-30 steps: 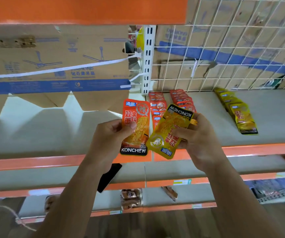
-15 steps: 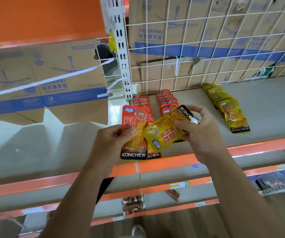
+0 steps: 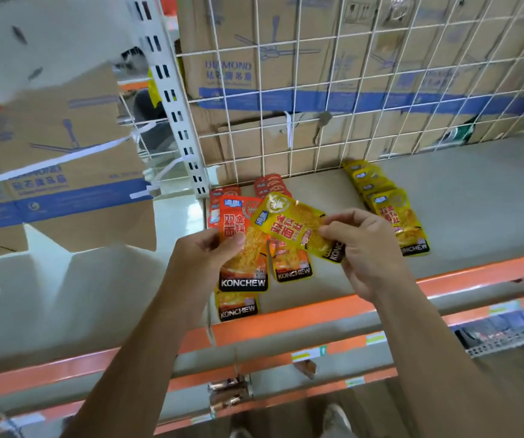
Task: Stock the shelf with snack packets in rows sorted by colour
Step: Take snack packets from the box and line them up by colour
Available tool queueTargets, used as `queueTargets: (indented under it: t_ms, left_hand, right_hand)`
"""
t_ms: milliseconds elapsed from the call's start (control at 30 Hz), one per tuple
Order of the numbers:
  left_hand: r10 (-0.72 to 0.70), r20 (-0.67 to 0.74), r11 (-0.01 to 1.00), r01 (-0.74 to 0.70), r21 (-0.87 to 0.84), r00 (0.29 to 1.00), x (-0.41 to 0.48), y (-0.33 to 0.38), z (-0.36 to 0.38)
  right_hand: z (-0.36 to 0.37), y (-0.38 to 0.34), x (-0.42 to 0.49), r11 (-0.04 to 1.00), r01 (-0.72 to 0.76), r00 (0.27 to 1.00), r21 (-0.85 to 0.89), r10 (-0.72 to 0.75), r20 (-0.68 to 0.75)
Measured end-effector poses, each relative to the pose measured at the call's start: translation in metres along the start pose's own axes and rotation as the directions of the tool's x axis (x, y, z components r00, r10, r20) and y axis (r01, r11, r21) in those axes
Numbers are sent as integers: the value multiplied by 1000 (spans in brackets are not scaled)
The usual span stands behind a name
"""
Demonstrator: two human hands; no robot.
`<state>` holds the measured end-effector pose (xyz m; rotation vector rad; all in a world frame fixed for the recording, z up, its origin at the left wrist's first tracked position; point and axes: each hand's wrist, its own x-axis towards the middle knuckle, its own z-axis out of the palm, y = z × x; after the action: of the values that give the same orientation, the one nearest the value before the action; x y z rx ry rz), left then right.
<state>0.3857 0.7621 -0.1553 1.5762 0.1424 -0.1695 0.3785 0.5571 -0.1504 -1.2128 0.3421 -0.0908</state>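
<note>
The left hand (image 3: 203, 257) grips an orange packet (image 3: 242, 245) upright above the front edge of the shelf (image 3: 462, 197), thumb pressed on the packet face and fingers curled behind it. The black band at the packet's lower end reads "KONCHEW"; a blue tab and large Chinese characters sit at the top, partly covered by the thumb. The right hand (image 3: 365, 251) pinches a yellow packet (image 3: 292, 224) between thumb and fingers at its dark-banded end. This packet is tilted and overlaps the upper right corner of the orange one. Its brand band is mostly covered, with only "KON" legible. Two orange rows (image 3: 271, 184) lie on the shelf near its back left corner, running from the back edge toward the front; the held packets hide their middle. The front packets of both rows show "KONCHEW". A yellow row (image 3: 388, 210) runs from the back edge toward the front edge, apart from the orange rows on their right; its front packet also reads "KONCHEW". Behind the wire grid (image 3: 365, 99), a cardboard box (image 3: 229, 67) bears blue lettering, apparently "DIAMOND", with smaller characters too blurred to read. The labels on the lower shelves (image 3: 304, 355) are not legible.
</note>
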Motion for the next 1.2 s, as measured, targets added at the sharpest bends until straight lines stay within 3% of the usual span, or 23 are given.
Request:
queueTargets:
  t_ms: [267, 633, 800, 967, 1200]
  left_hand:
    - [-30, -94, 999, 26, -46, 995, 5, -3, 59]
    - [-77, -181, 996, 69, -47, 981, 5, -27, 106]
    - [-30, -141, 999, 28, -18, 990, 9, -32, 132]
    - [-68, -80, 998, 67, -19, 994, 18, -40, 156]
    - [-119, -82, 992, 114, -58, 990, 32, -46, 184]
  right_hand:
    - [-43, -13, 36, 980, -72, 975, -185, 108, 196]
    - [-87, -11, 59, 957, -172, 907, -234, 246, 342]
    - [-109, -9, 64, 934, -171, 920, -312, 265, 289]
    - [-136, -11, 74, 945, -195, 955, -265, 243, 167]
    - [-164, -14, 82, 944, -104, 994, -314, 106, -12]
